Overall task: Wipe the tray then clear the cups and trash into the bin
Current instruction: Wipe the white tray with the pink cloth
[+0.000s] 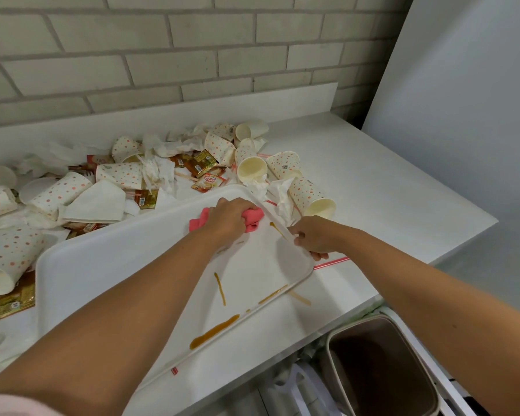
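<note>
Wiping in hand: left hand (pixel 227 219) has its fingers curled tight round the bunched pink cloth (pixel 254 217), pressed on the tray (pixel 102 265) at its far right corner. Right hand (pixel 314 238) pinches the tray's right rim to steady it. The tray looks light, stiff and slick, likely to skate, so the rim grip makes sense. Brown streaks (pixel 213 330) lie along the tray's near edge. Paper cups (pixel 251 163) and wrappers (pixel 203 165) are piled beyond the tray's far edge: light and crushable, take them by the body. Bin (pixel 382 364) stands below the tray's near right corner.
</note>
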The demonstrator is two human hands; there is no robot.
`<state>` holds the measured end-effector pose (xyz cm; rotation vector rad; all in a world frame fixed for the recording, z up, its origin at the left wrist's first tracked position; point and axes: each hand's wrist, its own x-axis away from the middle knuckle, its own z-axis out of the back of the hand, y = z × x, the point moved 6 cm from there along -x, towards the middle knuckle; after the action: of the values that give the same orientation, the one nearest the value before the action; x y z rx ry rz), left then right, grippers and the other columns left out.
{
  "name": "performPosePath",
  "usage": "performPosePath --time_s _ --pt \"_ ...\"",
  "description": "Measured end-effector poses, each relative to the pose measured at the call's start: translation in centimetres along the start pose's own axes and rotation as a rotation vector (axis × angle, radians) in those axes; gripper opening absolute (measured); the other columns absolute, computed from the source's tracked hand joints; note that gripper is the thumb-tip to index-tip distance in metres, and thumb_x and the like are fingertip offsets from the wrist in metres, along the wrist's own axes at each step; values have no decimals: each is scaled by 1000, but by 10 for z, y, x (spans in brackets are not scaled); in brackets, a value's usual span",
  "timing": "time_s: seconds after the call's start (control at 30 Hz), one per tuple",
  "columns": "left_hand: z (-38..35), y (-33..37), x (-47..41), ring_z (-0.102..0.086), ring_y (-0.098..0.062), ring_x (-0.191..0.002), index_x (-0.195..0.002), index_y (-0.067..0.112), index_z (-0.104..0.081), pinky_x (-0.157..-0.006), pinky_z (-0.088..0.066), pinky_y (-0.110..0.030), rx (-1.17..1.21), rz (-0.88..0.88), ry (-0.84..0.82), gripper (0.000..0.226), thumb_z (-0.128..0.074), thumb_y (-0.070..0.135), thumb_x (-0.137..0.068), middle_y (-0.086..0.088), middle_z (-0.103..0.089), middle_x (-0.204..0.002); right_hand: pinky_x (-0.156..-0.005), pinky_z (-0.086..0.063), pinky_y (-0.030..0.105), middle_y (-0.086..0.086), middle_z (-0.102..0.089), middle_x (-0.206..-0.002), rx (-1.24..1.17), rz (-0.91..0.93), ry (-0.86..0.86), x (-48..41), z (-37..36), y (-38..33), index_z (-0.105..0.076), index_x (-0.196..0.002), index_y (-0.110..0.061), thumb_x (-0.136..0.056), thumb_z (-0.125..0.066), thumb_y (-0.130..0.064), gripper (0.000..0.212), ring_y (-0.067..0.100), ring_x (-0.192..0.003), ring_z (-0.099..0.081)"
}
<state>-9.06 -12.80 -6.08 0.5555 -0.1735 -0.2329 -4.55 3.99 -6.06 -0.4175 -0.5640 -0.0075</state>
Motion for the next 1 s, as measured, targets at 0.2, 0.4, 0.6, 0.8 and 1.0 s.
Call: performPosePath --time_s 0.2,0.4,0.6,0.8,1.0 --pt "-19 23 6 -49 -24 -99 -78 35 -54 -90 -40 -48 -32 -85 -99 36 -27 20 -60 5 -61 -104 -42 -37 19 7 -51 -53 115 27 24 -1 -1 -5 -50 -119 -2 -93 -34 0 30 16 -39 -45" --pt "-15 9 13 -48 -21 -105 -100 36 -64 -96 -37 -45 -64 -288 -219 46 -41 0 -80 22 -60 -99 -44 -41 21 7 -53 -58 169 -1 20 -1 -3 -7 -52 -117 1 -93 -35 2 30 16 -41 -50" --pt "-4 10 14 -56 -24 -85 -63 27 -50 -78 -46 -50 -71 -60 -8 35 -20 16 -48 8 -59 -80 -43 -38 21 7 -51 -58 212 9 26 -1 -3 -8 -55 -115 5 -91 -39 4 29 15 -42 -47" --pt "-31 36 22 -41 -18 -98 -95 28 -62 -89 -36 -40 -53 -267 -40 36 -41 0 -85 6 -61 -113 -38 -38 17 7 -53 -70 124 77 42 -1 -3 -4 -45 -92 -18 -95 -34 -2 20 11 -35 -49" --pt "-18 24 31 -45 -12 -108 -119 28 -61 -93 -33 -27 2 -407 -278 44 -48 -1 -89 10 -60 -116 -40 -37 18 4 -48 -76 108 86 66 -1 -4 -3 -38 -86 -23 -96 -33 -2 23 13 -41 -48"
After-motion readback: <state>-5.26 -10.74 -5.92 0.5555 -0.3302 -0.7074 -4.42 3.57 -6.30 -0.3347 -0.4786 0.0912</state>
